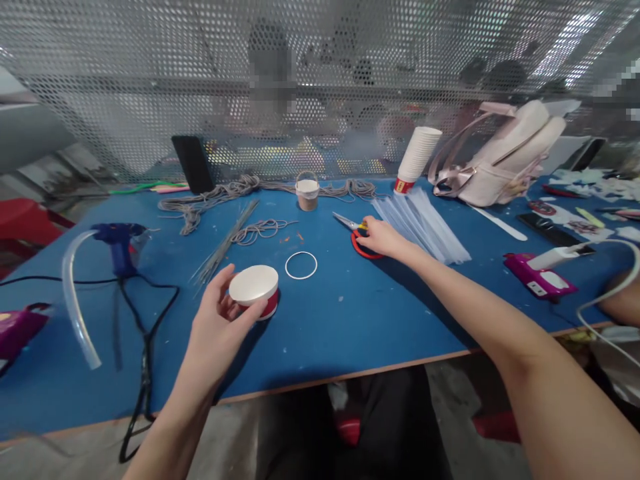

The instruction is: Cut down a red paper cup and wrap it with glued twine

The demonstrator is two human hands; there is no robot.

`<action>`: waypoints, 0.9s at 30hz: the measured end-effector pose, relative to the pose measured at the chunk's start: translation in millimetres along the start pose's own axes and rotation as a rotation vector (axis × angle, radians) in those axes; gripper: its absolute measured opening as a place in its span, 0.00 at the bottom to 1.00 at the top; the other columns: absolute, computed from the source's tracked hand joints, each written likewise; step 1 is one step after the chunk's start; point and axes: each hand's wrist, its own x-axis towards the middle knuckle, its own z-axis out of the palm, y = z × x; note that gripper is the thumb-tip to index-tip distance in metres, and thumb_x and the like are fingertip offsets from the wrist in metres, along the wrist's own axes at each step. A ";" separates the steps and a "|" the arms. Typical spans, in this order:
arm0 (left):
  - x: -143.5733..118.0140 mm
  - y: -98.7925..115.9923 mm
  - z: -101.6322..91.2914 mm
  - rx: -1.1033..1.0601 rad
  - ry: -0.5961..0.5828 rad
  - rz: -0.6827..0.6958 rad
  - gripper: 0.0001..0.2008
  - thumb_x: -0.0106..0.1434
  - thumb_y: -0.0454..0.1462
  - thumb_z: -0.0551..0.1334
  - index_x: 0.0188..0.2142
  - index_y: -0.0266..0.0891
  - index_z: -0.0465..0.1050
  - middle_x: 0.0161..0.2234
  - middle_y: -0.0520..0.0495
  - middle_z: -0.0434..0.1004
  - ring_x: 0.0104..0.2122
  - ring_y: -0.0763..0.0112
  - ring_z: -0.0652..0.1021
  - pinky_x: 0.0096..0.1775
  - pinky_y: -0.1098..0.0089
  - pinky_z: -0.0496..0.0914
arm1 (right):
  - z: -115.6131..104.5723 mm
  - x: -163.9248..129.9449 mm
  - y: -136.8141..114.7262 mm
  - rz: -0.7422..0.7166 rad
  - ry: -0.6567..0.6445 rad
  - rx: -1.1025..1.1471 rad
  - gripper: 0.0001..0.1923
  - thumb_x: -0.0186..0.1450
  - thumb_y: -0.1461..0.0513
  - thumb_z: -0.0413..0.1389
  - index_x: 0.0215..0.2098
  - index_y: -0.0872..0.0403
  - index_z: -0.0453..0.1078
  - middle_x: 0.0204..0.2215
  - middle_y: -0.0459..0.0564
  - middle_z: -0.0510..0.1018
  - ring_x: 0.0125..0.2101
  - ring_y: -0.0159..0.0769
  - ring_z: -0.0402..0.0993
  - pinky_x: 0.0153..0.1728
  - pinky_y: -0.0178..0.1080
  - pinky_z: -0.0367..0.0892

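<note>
My left hand [220, 320] grips a short cut-off paper cup piece [255, 291], white on top with a red band, resting upside down on the blue table [350, 320]. A thin white ring [301, 265] lies flat just beyond it. My right hand [381, 237] reaches far out and rests on a pair of scissors [356, 233] with red handles, its fingers around the handles while the blades point left.
A blue glue gun [123, 245] with a black cord stands at left. Grey cords [225, 197], thin wires [225, 247], a small cup [307, 191], stacked paper cups [417, 159], clear glue sticks [425, 220], a pink backpack [505, 157] and a magenta glue gun [540, 275] lie around.
</note>
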 end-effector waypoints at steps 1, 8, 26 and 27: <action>0.2 -1.3 -1.5 0.004 -0.007 0.001 0.35 0.51 0.42 0.70 0.57 0.43 0.62 0.54 0.42 0.70 0.51 0.59 0.74 0.54 0.60 0.69 | 1.2 2.4 0.0 0.000 0.003 -0.012 0.18 0.66 0.60 0.51 0.50 0.63 0.63 0.43 0.63 0.76 0.41 0.45 0.74 0.37 0.37 0.63; 0.4 -9.7 -15.7 0.125 -0.089 0.039 0.36 0.53 0.45 0.68 0.59 0.48 0.59 0.59 0.43 0.64 0.55 0.56 0.70 0.57 0.55 0.65 | -0.4 3.1 -1.0 -0.051 0.036 -0.118 0.16 0.68 0.61 0.49 0.45 0.64 0.71 0.44 0.69 0.73 0.46 0.54 0.69 0.42 0.46 0.63; -2.5 -2.8 -8.1 0.044 -0.110 0.028 0.34 0.53 0.44 0.68 0.58 0.45 0.60 0.56 0.41 0.69 0.54 0.55 0.72 0.54 0.57 0.68 | 7.4 -16.1 -91.1 -0.815 0.006 -0.119 0.10 0.68 0.65 0.49 0.36 0.57 0.72 0.36 0.54 0.77 0.30 0.34 0.72 0.29 0.36 0.56; -3.4 -4.8 -6.9 0.033 -0.104 0.016 0.34 0.53 0.44 0.68 0.58 0.45 0.60 0.56 0.41 0.69 0.55 0.55 0.72 0.54 0.57 0.68 | 4.6 -11.4 -92.6 -0.778 0.029 -0.110 0.10 0.68 0.65 0.48 0.37 0.57 0.72 0.36 0.54 0.77 0.30 0.35 0.72 0.27 0.36 0.56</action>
